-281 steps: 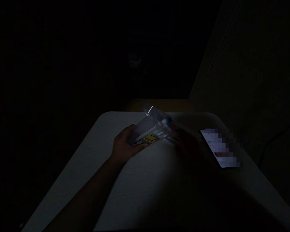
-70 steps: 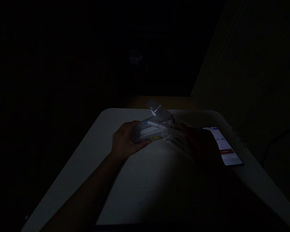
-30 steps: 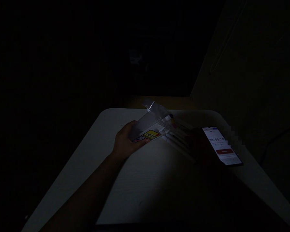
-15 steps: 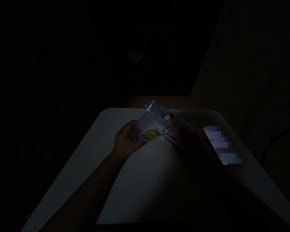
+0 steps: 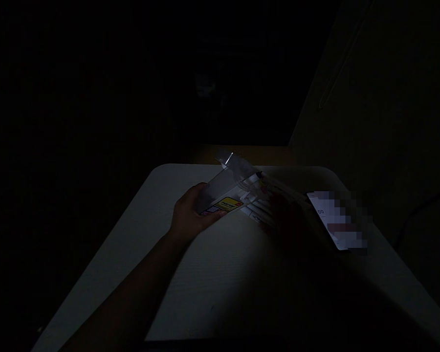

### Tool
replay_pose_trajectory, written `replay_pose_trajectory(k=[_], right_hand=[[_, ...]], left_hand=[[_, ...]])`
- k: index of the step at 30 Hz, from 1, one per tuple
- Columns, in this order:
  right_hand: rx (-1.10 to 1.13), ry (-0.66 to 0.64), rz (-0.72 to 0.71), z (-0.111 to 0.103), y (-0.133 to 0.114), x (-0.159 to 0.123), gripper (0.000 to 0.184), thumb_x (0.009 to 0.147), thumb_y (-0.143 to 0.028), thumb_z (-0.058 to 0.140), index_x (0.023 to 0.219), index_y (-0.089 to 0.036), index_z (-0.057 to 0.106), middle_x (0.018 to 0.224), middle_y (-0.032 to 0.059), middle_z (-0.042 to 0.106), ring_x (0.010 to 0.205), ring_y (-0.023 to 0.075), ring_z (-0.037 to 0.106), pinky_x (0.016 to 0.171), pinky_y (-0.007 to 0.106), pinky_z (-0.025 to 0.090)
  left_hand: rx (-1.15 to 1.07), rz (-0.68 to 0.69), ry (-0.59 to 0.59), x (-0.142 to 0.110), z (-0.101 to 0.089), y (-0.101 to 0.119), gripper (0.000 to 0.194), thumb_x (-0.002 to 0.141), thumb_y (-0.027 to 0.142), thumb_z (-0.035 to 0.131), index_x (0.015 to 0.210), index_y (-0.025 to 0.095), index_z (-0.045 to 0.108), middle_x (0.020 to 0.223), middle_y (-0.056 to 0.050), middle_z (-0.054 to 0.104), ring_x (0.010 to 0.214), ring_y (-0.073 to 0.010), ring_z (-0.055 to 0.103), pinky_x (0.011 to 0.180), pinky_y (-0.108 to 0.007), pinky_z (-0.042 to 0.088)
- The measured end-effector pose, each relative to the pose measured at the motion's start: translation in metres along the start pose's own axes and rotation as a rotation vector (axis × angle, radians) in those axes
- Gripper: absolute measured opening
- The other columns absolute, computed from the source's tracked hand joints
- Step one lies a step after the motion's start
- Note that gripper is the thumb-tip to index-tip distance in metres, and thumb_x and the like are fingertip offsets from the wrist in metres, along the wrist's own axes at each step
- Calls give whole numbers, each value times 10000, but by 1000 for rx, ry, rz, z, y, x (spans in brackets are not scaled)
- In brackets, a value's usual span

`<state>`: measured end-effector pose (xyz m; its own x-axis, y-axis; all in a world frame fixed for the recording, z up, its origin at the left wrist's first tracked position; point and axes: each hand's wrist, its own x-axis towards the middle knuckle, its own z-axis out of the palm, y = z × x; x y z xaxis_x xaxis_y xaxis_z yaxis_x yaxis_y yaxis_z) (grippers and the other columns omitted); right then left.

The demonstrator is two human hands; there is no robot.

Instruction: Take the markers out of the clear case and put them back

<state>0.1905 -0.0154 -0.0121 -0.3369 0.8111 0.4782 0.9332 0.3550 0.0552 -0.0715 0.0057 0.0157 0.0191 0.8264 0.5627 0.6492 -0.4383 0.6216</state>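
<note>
Head view, left hand (image 5: 188, 213) clamped around clear case (image 5: 219, 188), right hand (image 5: 284, 212) in shadow, grip too dark to tell

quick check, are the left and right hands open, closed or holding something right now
Left hand: closed, holding the clear plastic case.
Right hand: in deep shadow; its grip cannot be told.

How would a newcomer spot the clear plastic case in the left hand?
Start at the pale, round-cornered table and go toward its far edge. There the bare left hand grips the clear plastic case by its left end. Unlike the lit, flat rectangular phone to its right, the case is see-through and bears a yellow-and-dark label.
</note>
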Motion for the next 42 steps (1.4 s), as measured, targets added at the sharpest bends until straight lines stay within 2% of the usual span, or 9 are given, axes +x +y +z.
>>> replay_pose_trajectory(k=[3, 6, 9, 13, 18, 21, 29, 36, 42], right_hand=[[98, 3, 86, -26, 1, 10, 620, 886, -483, 288, 1357, -82, 324, 1367, 188, 395, 1259, 316, 373, 1014, 553, 295], [249, 94, 140, -56, -2, 16, 664, 881, -431, 348, 1430, -134, 119, 1420, 166, 309, 1273, 292, 356, 976, 492, 377], [306, 119, -72, -73, -9, 15, 693, 885, -329, 370, 1440, -171, -12, 1472, 127, 208, 1343, 251, 249, 1041, 448, 332], [285, 144, -261, -66, -18, 9, 645, 881, -272, 408, 1431, -177, 84, 1454, 108, 267, 1369, 199, 190, 1096, 393, 280], [301, 225, -269, -56, -17, 8, 419, 857, -236, 471, 1263, -178, 385, 1267, 93, 510, 1251, 183, 404, 1022, 352, 397], [300, 251, -286, -58, -15, 11, 303, 857, -230, 466, 1157, -188, 471, 1160, 69, 581, 1161, 171, 482, 963, 337, 446], [205, 212, -304, -64, -5, 16, 297, 830, -252, 479, 1102, -166, 558, 1102, 105, 590, 1062, 232, 498, 892, 433, 432], [216, 226, -329, -63, 1, 13, 273, 835, -283, 488, 1057, -159, 586, 1132, 98, 587, 1106, 227, 468, 923, 413, 413], [279, 219, -263, -66, 1, 13, 275, 832, -293, 512, 1089, -205, 557, 1168, 69, 553, 1153, 214, 432, 946, 401, 415]], left_hand=[[32, 30, -9, 0, -1, 1, 663, 566, 488, 716, 1110, 171, 506, 970, -65, 625, 831, -213, 627, 735, -337, 520], [74, 153, -17, 0, -2, 5, 671, 569, 504, 714, 1111, 174, 497, 992, -72, 621, 861, -224, 622, 754, -341, 511], [131, 288, -35, 1, -3, 9, 672, 582, 501, 712, 1122, 171, 486, 1015, -88, 615, 895, -232, 612, 775, -337, 502], [198, 372, -42, 2, -4, 12, 695, 579, 531, 706, 1131, 181, 469, 1022, -93, 611, 907, -239, 606, 786, -350, 498], [241, 403, -56, 2, -4, 11, 704, 575, 542, 704, 1134, 187, 464, 1018, -92, 611, 908, -241, 603, 772, -350, 499], [244, 390, -67, 2, -5, 10, 711, 567, 559, 698, 1136, 204, 463, 1016, -82, 607, 901, -235, 602, 775, -348, 498], [228, 376, -81, 2, -6, 11, 724, 558, 571, 695, 1142, 208, 470, 1028, -77, 612, 910, -237, 601, 786, -349, 497], [198, 362, -83, 2, -7, 9, 713, 554, 557, 700, 1131, 200, 480, 1028, -78, 614, 900, -238, 605, 784, -351, 498], [163, 333, -67, 2, -6, 5, 704, 562, 532, 707, 1134, 192, 479, 1037, -86, 610, 920, -241, 602, 802, -356, 496]])
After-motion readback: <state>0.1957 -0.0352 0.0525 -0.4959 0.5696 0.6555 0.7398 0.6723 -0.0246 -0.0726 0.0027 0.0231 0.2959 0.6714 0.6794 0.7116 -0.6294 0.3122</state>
